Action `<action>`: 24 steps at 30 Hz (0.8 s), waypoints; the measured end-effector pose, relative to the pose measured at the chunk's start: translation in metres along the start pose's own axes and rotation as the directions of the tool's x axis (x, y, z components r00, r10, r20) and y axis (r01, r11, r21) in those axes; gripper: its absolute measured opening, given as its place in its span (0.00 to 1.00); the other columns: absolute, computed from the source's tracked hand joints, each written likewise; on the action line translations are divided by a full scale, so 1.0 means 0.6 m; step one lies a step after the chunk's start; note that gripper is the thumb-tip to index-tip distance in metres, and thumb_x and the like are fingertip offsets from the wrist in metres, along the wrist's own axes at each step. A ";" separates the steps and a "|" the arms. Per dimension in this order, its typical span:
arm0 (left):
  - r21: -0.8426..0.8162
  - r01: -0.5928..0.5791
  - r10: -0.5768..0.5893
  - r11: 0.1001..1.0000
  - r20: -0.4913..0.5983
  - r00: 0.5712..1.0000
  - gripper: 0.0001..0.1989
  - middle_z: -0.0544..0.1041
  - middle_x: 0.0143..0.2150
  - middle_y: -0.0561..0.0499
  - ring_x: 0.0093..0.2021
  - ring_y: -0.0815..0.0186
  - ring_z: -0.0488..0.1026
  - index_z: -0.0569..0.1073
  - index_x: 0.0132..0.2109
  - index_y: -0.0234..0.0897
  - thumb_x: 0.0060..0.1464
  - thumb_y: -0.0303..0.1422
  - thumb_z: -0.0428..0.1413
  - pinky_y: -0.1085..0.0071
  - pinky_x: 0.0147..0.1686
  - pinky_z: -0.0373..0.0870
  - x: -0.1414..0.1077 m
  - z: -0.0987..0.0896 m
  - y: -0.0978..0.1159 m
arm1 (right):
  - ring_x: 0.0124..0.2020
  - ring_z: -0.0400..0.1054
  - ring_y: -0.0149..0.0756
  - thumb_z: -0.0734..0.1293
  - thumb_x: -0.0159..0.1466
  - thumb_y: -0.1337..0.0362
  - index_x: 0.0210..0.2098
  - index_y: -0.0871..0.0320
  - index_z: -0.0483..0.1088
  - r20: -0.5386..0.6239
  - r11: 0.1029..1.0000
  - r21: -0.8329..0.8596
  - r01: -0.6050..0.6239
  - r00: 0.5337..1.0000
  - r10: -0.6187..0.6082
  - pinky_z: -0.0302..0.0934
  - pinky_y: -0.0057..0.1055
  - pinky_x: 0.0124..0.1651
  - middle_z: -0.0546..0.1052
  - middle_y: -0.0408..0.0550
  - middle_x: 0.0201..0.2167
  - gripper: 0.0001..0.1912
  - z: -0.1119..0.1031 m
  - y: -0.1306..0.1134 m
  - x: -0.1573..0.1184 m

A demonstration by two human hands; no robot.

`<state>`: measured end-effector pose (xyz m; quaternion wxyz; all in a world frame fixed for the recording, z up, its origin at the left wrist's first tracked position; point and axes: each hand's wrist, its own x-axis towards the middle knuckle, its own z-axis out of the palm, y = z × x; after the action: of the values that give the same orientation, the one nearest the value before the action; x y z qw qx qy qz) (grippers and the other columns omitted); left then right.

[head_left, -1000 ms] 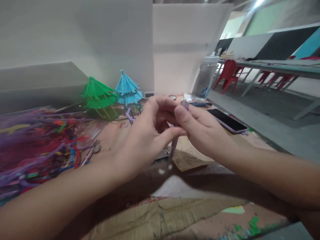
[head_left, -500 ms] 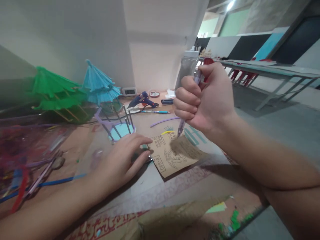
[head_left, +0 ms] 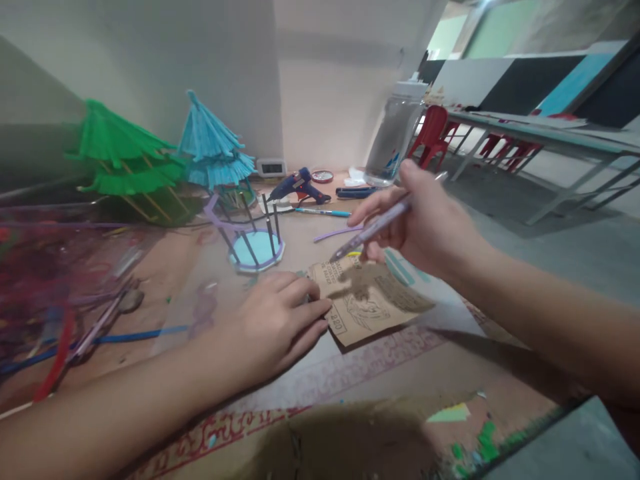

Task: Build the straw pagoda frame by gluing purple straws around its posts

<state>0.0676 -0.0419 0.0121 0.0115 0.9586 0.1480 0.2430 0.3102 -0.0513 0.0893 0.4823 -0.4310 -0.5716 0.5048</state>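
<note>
A pen (head_left: 373, 230) with a pale purple barrel slants through my right hand (head_left: 425, 220), gripped between thumb and fingers. Its tip points down and left, over the upper left part of a brown sheet of sandpaper (head_left: 367, 313). The sandpaper lies printed side up, marked "220", and the hand's shadow falls across it. My left hand (head_left: 283, 320) lies palm down with fingers stretched out, fingertips at the sheet's left edge. Behind that hand stands a small light-blue base (head_left: 250, 249) with a purple rim and several dark upright sticks.
Green (head_left: 130, 160) and blue paper umbrellas (head_left: 215, 147) stand at the back left. Nearby are a glue gun (head_left: 299, 187), a blue pen (head_left: 323, 212), a purple strip (head_left: 333, 234) and a clear bottle (head_left: 395, 137). Coloured strips and a pink-red tangle (head_left: 55, 267) cover the left side.
My right hand has turned from a fist around an upright pen to a looser hold with the pen slanted. My left hand's fingers have shifted right to the sandpaper's edge. The camera view has shifted.
</note>
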 end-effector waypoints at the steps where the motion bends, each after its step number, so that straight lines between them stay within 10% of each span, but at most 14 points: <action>1: 0.011 0.002 -0.001 1.000 -0.020 1.000 0.12 0.77 0.42 0.45 0.42 0.58 0.72 0.78 0.50 0.36 0.67 0.33 0.53 0.59 0.43 0.70 0.000 0.000 0.001 | 0.27 0.73 0.37 0.57 0.68 0.41 0.34 0.60 0.76 0.004 1.000 -0.019 -0.015 1.000 0.015 0.70 0.34 0.34 0.79 0.52 0.27 0.30 0.002 0.014 -0.004; 6: 0.141 -0.019 0.023 0.990 -0.030 0.999 0.10 0.73 0.31 0.49 0.32 0.60 0.67 0.79 0.45 0.37 0.66 0.32 0.52 0.62 0.31 0.61 -0.009 -0.002 -0.005 | 0.30 0.72 0.32 0.72 0.62 0.57 0.38 0.54 0.69 0.011 0.975 -0.209 -0.079 0.996 0.083 0.66 0.28 0.32 0.77 0.42 0.31 0.12 0.037 0.068 -0.020; 12: 0.178 -0.013 0.009 0.984 0.027 1.000 0.12 0.72 0.29 0.50 0.29 0.61 0.68 0.77 0.47 0.36 0.68 0.34 0.50 0.63 0.29 0.59 -0.020 0.001 -0.001 | 0.22 0.62 0.27 0.65 0.64 0.64 0.34 0.54 0.64 0.007 0.940 -0.336 -0.055 0.998 0.061 0.54 0.25 0.23 0.71 0.36 0.22 0.04 0.062 0.088 -0.019; 24: 0.230 -0.063 0.061 0.971 0.016 0.998 0.13 0.75 0.27 0.50 0.26 0.63 0.70 0.77 0.43 0.35 0.67 0.34 0.49 0.65 0.26 0.62 -0.016 0.007 -0.002 | 0.22 0.56 0.28 0.66 0.62 0.60 0.24 0.54 0.58 -0.031 0.758 -0.652 -0.008 0.999 -0.017 0.48 0.28 0.25 0.64 0.36 0.18 0.14 0.066 0.093 -0.015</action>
<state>0.0613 -0.0435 0.0039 -0.1067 0.9587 0.1451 0.2203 0.2727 -0.0598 0.0317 0.3133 -0.5794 -0.7040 0.2656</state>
